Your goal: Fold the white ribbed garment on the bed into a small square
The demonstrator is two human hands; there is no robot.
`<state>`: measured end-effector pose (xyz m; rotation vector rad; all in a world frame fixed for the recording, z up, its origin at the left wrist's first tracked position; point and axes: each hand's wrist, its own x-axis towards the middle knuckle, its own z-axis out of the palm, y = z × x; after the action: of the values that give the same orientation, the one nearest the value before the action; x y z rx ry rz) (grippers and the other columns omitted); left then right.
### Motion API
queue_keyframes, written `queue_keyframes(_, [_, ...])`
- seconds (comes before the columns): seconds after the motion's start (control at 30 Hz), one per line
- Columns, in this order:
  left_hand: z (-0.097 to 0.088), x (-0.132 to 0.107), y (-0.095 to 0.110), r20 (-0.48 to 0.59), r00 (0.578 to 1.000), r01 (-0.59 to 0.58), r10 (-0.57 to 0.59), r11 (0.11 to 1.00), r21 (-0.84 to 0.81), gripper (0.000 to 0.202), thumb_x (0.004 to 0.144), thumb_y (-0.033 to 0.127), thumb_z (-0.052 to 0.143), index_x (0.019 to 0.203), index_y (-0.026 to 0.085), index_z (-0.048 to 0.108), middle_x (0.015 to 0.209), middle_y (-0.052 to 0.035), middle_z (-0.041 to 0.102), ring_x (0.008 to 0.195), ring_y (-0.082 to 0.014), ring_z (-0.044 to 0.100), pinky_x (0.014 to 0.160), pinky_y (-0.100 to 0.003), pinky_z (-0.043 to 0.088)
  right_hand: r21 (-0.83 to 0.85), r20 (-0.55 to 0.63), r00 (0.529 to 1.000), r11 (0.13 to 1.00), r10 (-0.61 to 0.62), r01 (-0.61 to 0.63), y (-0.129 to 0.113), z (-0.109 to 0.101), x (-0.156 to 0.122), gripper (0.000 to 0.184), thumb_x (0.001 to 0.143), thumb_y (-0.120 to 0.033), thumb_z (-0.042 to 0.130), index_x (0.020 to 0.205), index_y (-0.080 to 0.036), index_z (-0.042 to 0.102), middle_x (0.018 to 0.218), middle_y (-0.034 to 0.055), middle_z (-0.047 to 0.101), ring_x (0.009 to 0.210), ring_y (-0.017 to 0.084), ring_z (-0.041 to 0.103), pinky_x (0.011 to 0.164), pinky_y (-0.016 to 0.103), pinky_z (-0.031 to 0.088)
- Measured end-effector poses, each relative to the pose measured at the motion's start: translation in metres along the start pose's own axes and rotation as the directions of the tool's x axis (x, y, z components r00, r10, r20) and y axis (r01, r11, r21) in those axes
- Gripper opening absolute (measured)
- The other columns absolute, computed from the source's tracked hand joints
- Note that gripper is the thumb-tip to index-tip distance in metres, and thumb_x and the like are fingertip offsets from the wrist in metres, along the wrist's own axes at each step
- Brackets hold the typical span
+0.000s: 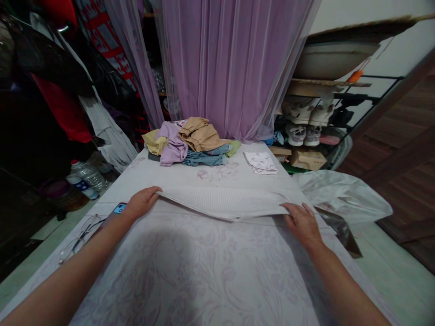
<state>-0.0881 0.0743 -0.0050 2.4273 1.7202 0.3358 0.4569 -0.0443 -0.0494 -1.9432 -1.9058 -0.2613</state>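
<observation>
1. Hands: left hand (142, 202) pinches the left corner of white textured cloth (220, 201); right hand (302, 222) grips the right corner.
2. Cloth lies across floral mattress (204, 276), in front of clothes pile (190, 142).
3. Bottle (86, 177) has a blue label, too blurred to read.

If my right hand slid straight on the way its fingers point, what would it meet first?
The right hand touches the edge of the white waffle-weave cloth, so it would push into that first. Beyond it, probably the small folded floral cloth, though depth is unclear.
</observation>
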Motion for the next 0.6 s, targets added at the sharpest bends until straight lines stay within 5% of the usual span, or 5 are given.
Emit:
queue_keyframes(0.17, [-0.057, 0.008, 0.002, 0.026, 0.998, 0.058, -0.054, 0.982, -0.18, 0.053, 0.085, 0.058, 0.033, 0.112, 0.022, 0.061, 0.093, -0.001, 0.07, 0.085, -0.0194, 0.064, 0.078, -0.028, 0.052, 0.128, 0.121, 0.982, 0.978, 0.147, -0.162, 0.016, -0.056, 0.034, 0.039, 0.083, -0.038, 0.049, 0.115, -0.027, 0.066, 0.102, 0.0053, 0.074, 0.091, 0.026, 0.068, 0.081, 0.038, 0.051])
queue_keyframes(0.3, [-0.085, 0.019, -0.006, 0.3, 0.95, 0.193, -0.088, 0.92, -0.341, 0.061, 0.074, 0.069, 0.047, 0.109, 0.022, 0.064, 0.092, -0.0007, 0.071, 0.082, -0.0204, 0.065, 0.069, -0.026, 0.053, 0.288, 0.313, 0.949, 0.949, 0.035, -0.129, 0.036, -0.091, 0.07, 0.039, 0.079, -0.054, 0.058, 0.099, -0.025, 0.072, 0.099, 0.0062, 0.074, 0.092, 0.028, 0.067, 0.081, 0.035, 0.052])
queue_keyframes(0.43, [-0.062, 0.039, -0.008, 0.475, 0.879, 0.203, -0.042, 0.934, -0.293, 0.056, 0.071, 0.065, 0.05, 0.1, 0.021, 0.068, 0.094, -0.0024, 0.074, 0.087, -0.0218, 0.066, 0.075, -0.028, 0.054, 0.261, 0.538, 0.843, 0.951, -0.002, -0.164, 0.039, -0.07, 0.101, 0.042, 0.071, -0.058, 0.064, 0.093, -0.023, 0.075, 0.096, 0.0061, 0.076, 0.089, 0.027, 0.069, 0.083, 0.035, 0.054])
queue_keyframes(0.53, [-0.029, 0.051, -0.008, 0.423, 0.905, 0.107, -0.034, 0.983, -0.149, 0.051, 0.074, 0.055, 0.044, 0.101, 0.021, 0.07, 0.103, -0.0036, 0.075, 0.096, -0.0217, 0.067, 0.085, -0.028, 0.053, 0.265, 0.583, 0.812, 0.948, -0.01, -0.179, 0.036, -0.032, 0.104, 0.04, 0.072, -0.055, 0.063, 0.091, -0.021, 0.075, 0.095, 0.0071, 0.076, 0.09, 0.027, 0.07, 0.085, 0.037, 0.054])
queue_keyframes(0.6, [-0.014, 0.052, -0.009, 0.381, 0.924, 0.064, -0.045, 0.997, -0.04, 0.048, 0.076, 0.044, 0.041, 0.108, 0.022, 0.07, 0.11, -0.0042, 0.074, 0.101, -0.0214, 0.067, 0.09, -0.029, 0.051, 0.296, 0.545, 0.837, 0.927, 0.034, -0.231, 0.037, -0.009, 0.095, 0.041, 0.074, -0.054, 0.062, 0.094, -0.021, 0.075, 0.1, 0.0081, 0.076, 0.094, 0.026, 0.069, 0.087, 0.037, 0.054])
